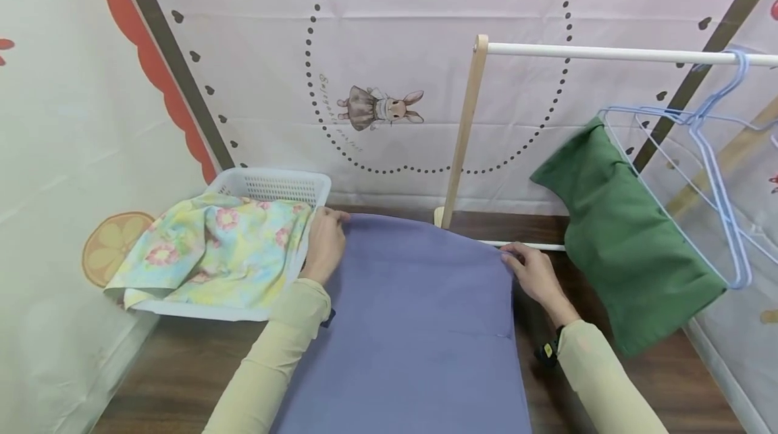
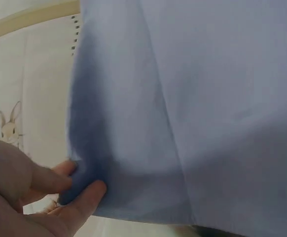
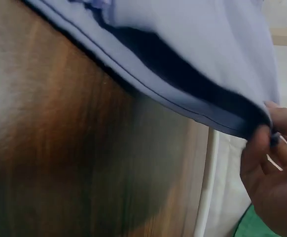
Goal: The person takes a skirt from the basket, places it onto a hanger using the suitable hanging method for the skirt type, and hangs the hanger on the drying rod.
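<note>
A plain purple-blue cloth (image 1: 419, 326) stretches between the two hands, its near part running out of the bottom of the head view. At its far left corner the left hand (image 1: 325, 241) pinches the edge; the left wrist view shows thumb and fingers (image 2: 87, 200) on that corner. The right hand (image 1: 535, 275) pinches the far right corner. In the right wrist view the cloth (image 3: 197, 59) hangs in layers with a dark gap between them, and the right fingers (image 3: 256, 148) grip its tip.
Left of the cloth, a white plastic basket (image 1: 286, 184) holds a yellow-and-blue flowered cloth (image 1: 225, 245). A rack with a white rail (image 1: 583, 52) and wooden post (image 1: 464, 130) stands at the right. From it hang blue hangers (image 1: 717, 171), one bearing a green cloth (image 1: 638, 238). Below is dark wooden floor (image 1: 200, 366).
</note>
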Available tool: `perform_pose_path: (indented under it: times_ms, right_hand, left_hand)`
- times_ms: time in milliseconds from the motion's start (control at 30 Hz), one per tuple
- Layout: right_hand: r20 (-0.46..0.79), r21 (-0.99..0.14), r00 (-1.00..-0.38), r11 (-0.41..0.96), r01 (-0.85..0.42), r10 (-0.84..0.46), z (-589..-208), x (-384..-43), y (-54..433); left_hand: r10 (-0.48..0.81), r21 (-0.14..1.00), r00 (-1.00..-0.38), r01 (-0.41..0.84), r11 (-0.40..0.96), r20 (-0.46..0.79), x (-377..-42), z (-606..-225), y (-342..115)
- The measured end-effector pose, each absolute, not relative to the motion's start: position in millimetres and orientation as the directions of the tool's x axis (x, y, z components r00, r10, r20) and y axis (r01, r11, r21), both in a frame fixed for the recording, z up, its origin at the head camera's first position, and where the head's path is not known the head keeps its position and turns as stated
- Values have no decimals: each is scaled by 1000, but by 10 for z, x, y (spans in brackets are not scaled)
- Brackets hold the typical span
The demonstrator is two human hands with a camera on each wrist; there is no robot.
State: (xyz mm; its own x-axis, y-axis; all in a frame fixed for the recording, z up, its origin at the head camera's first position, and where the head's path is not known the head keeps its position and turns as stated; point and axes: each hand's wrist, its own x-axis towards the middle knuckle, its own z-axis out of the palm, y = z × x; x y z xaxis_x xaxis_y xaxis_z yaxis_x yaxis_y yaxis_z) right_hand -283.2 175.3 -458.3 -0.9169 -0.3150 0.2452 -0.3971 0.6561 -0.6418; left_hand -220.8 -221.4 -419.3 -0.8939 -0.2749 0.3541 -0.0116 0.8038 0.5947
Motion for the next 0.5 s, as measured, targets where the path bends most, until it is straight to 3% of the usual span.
perform_pose_path:
  times_ms: [167, 500]
  right_hand:
    - [317, -608, -914, 685, -401, -254, -4632, -2946, 1641]
    - [305, -619, -932, 703, -351, -196, -4776, -3091, 1501]
  left_hand:
    - [-263, 526, -923, -81, 847, 281, -2225, -4326, -2212]
    - [-268, 526, -948, -142, 839, 171, -2294, -4528, -2213]
